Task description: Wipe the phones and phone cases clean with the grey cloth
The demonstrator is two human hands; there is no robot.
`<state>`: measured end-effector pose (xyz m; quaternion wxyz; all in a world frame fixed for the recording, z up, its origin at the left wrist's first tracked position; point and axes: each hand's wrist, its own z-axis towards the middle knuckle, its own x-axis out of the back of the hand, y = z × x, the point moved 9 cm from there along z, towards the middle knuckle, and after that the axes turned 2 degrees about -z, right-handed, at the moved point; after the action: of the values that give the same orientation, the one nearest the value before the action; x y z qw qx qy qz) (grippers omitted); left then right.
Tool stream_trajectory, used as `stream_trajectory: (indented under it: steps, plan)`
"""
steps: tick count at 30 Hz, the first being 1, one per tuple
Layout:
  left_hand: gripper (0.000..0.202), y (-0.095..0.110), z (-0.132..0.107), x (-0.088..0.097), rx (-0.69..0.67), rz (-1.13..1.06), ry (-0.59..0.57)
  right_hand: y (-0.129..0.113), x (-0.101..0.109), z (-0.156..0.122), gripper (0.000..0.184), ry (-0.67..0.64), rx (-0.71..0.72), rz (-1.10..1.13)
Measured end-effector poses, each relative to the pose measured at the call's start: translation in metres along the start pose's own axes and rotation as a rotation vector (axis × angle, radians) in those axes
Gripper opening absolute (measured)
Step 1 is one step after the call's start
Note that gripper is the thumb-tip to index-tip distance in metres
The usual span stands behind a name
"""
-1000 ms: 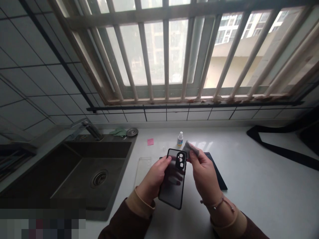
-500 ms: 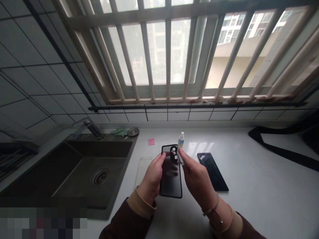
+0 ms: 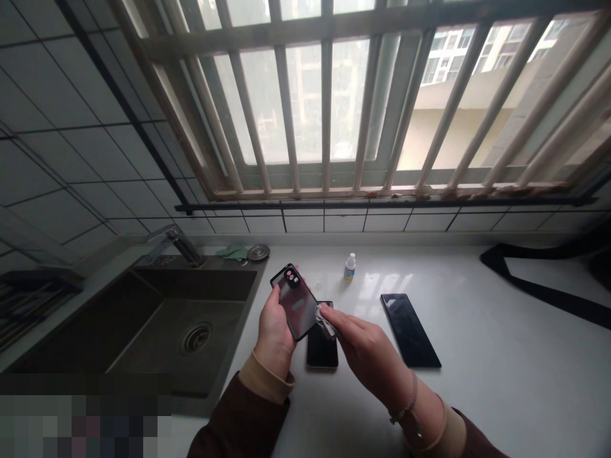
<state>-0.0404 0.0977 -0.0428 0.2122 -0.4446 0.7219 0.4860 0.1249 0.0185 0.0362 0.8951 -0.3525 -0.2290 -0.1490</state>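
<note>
My left hand (image 3: 274, 324) grips a dark, translucent phone case (image 3: 294, 300) with a camera cut-out, tilted up to the left above the counter. My right hand (image 3: 361, 350) pinches a small pale cloth (image 3: 325, 318) against the case's lower right edge. Directly below the hands a black phone (image 3: 322, 350) lies flat on the white counter (image 3: 477, 356). A second black phone (image 3: 410, 331) lies to the right of my right hand.
A small white dropper bottle (image 3: 350, 267) stands behind the phones. A dark sink (image 3: 157, 324) with a tap (image 3: 176, 245) is at the left, with a green rag (image 3: 232, 252) and a round strainer (image 3: 258, 252) behind it. A black strap (image 3: 534, 283) crosses the right counter.
The case has swung left and tilted, uncovering a phone on the counter beneath. My right hand with the cloth has slid from the camera cut-out down to the case's lower edge.
</note>
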Motion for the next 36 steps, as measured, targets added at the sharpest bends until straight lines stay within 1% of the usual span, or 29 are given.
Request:
stream_trajectory:
  steps: [3,5,7,8,9,11,13,15,17,19,21,25,28,32,34,36]
  plan:
    - [0.052,0.001,-0.006,-0.012,0.036,0.001,-0.106,0.006,0.002,0.000,0.052,0.007,-0.101,0.083]
    - [0.060,-0.001,-0.014,-0.020,0.082,0.012,-0.155,0.018,0.005,-0.001,0.041,0.044,-0.232,0.186]
    - [0.061,-0.003,-0.024,-0.028,0.135,0.034,-0.212,0.036,0.010,-0.006,0.032,0.142,-0.405,0.323]
    - [0.061,-0.005,-0.029,-0.032,0.170,0.053,-0.247,0.046,0.013,-0.010,0.032,0.214,-0.488,0.399]
    - [0.060,-0.009,-0.034,-0.035,0.229,0.085,-0.293,0.055,0.017,-0.014,0.035,0.292,-0.560,0.477]
    - [0.058,-0.026,-0.049,-0.038,0.418,0.190,-0.407,0.071,0.021,-0.020,0.041,0.425,-0.655,0.617]
    - [0.056,-0.046,-0.067,-0.035,0.635,0.322,-0.518,0.080,0.023,-0.023,0.044,0.496,-0.709,0.701]
    - [0.055,-0.061,-0.080,-0.027,0.786,0.441,-0.595,0.084,0.020,-0.022,0.044,0.483,-0.753,0.737]
    - [0.055,-0.068,-0.086,-0.021,0.852,0.525,-0.637,0.082,0.012,-0.020,0.045,0.410,-0.793,0.795]
    - [0.056,-0.070,-0.087,-0.018,0.867,0.571,-0.653,0.074,0.002,-0.016,0.047,0.316,-0.815,0.895]
    - [0.057,-0.070,-0.085,-0.017,0.867,0.591,-0.662,0.066,-0.004,-0.012,0.049,0.256,-0.823,0.969]
    - [0.056,-0.070,-0.083,-0.017,0.847,0.623,-0.689,0.061,-0.005,-0.008,0.052,0.209,-0.835,0.955]
    - [0.055,-0.068,-0.078,-0.016,0.820,0.640,-0.644,0.065,-0.007,-0.008,0.052,0.215,-0.828,0.976]
    - [0.056,-0.064,-0.070,-0.013,0.829,0.572,-0.533,0.071,-0.003,-0.010,0.045,0.304,-0.751,1.006]
    - [0.054,-0.062,-0.063,-0.013,0.797,0.532,-0.490,0.074,0.004,-0.012,0.041,0.335,-0.702,0.952]
    - [0.050,-0.058,-0.052,-0.014,0.724,0.496,-0.443,0.075,0.013,-0.014,0.041,0.333,-0.673,0.809]
